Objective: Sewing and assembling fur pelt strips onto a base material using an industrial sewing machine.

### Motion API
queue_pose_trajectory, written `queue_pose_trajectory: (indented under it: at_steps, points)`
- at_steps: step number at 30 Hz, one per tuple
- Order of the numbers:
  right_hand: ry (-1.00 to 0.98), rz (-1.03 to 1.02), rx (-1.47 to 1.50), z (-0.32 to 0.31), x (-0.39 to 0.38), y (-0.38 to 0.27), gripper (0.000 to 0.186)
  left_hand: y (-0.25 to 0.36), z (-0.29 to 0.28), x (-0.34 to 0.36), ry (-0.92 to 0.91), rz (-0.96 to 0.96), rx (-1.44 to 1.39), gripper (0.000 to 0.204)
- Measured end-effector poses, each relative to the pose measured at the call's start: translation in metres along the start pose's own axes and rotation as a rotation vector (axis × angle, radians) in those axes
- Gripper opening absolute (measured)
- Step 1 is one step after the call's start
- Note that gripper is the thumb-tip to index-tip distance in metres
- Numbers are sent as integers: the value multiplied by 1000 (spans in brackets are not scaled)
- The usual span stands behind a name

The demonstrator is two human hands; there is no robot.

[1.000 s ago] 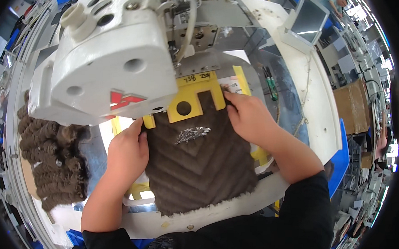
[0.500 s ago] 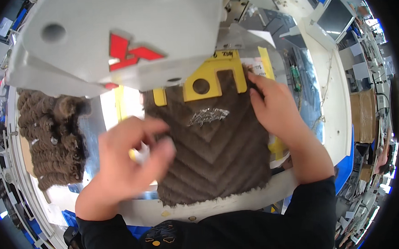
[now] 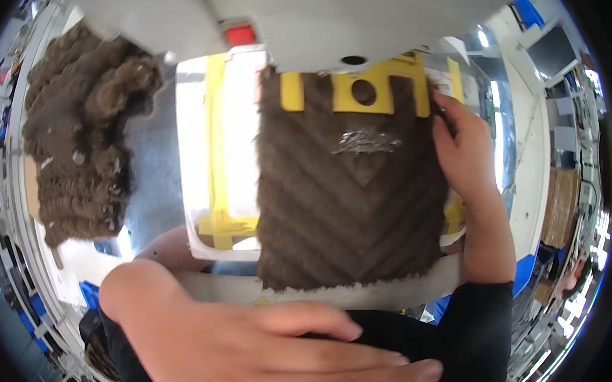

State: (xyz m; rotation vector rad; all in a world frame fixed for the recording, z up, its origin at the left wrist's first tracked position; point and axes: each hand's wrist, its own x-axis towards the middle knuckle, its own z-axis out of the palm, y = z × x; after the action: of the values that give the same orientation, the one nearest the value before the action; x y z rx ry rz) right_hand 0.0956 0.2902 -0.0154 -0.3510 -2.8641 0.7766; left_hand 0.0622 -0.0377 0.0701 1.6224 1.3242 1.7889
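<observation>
The brown chevron-quilted fabric panel [image 3: 351, 202] lies flat on the bench [image 3: 528, 200], its top edge tucked under the yellow clamp plate [image 3: 363, 91] below the white sewing machine head [image 3: 324, 17]. A silver embroidered mark [image 3: 364, 142] sits just below that plate. The right hand [image 3: 465, 156] stays at the panel's right edge, fingers flat and pressing it down, closed on nothing. The left hand [image 3: 259, 349], which half a second ago rested on the panel's left side, has lifted off and now hangs close to the camera, below the panel, grip open and empty. Left of the panel, well apart, a stack of brown fabric pieces [image 3: 82, 140] lies heaped.
</observation>
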Motion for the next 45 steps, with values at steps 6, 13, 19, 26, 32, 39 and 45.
queue_pose_trajectory:
  at_steps: [6,13,19,26,32,39,45]
  points:
    - [1,-113,-108,8,2,6,33,12,-2,19,-246,79,491,32]
    - [0,-56,34,4,-3,14,35,-18,7,-9,176,-112,1038,20]
    - [-21,-73,6,14,4,24,37,-5,-66,-60,379,-802,1447,27]
    - [-62,-102,50,15,6,38,41,110,-126,-170,397,-1627,1596,42]
    - [-34,-178,60,18,7,42,41,150,-100,-268,476,-1801,1307,31]
    - [-42,-121,130,15,5,28,43,103,-70,-254,456,-1401,1586,44]
    - [-5,-138,176,18,6,30,42,83,-77,-249,65,-1404,1725,37]
